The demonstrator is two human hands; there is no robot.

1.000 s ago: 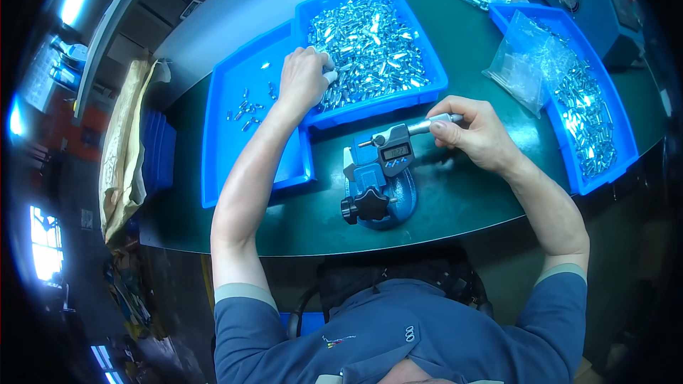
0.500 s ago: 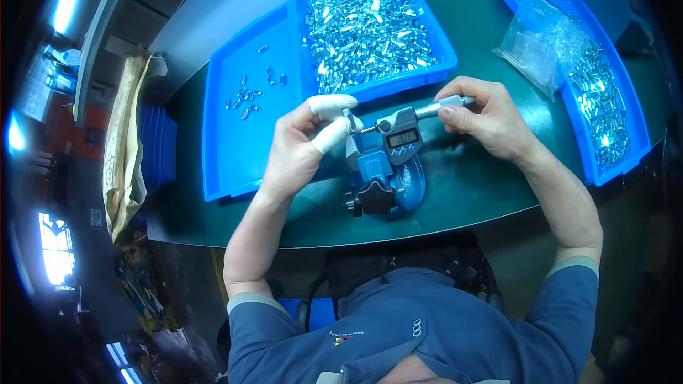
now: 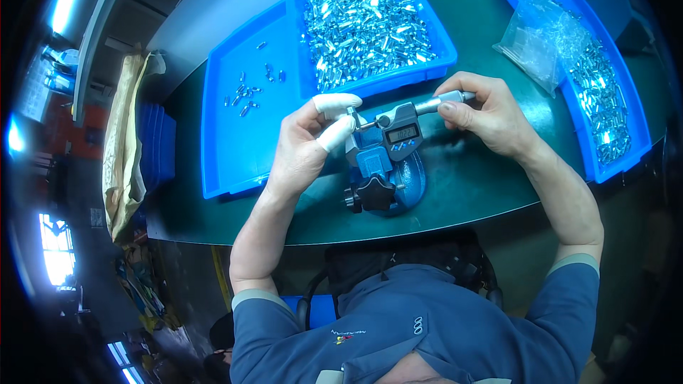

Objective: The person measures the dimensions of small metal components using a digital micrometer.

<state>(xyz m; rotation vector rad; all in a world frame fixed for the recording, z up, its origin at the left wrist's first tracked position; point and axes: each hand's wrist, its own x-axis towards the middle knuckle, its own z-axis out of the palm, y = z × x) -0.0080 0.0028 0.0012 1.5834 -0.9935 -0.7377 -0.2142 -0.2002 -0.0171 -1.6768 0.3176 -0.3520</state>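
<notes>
A digital micrometer [image 3: 400, 131] sits clamped in a blue stand [image 3: 398, 185] with a black star knob, near the table's front edge. My left hand [image 3: 306, 144], white finger cots on its thumb and forefinger, pinches a small shiny metal pin [image 3: 352, 112] between the micrometer's jaws. Most of the pin is hidden by the fingertips. My right hand [image 3: 491, 115] is closed on the micrometer's thimble [image 3: 455, 97] at the right end. Behind the micrometer, a deep blue tray [image 3: 445, 64] is heaped with similar metal pins [image 3: 370, 32].
To the left lies a shallower blue tray [image 3: 235, 149] with several loose pins [image 3: 243, 92]. A long blue tray [image 3: 644, 135] at the right carries more metal parts and a clear plastic bag [image 3: 530, 46]. Brown paper [image 3: 124, 142] and blue bins [image 3: 156, 142] stand at the far left.
My left hand has shifted slightly right, toward the micrometer, still pinching the pin. My right hand stays on the thimble.
</notes>
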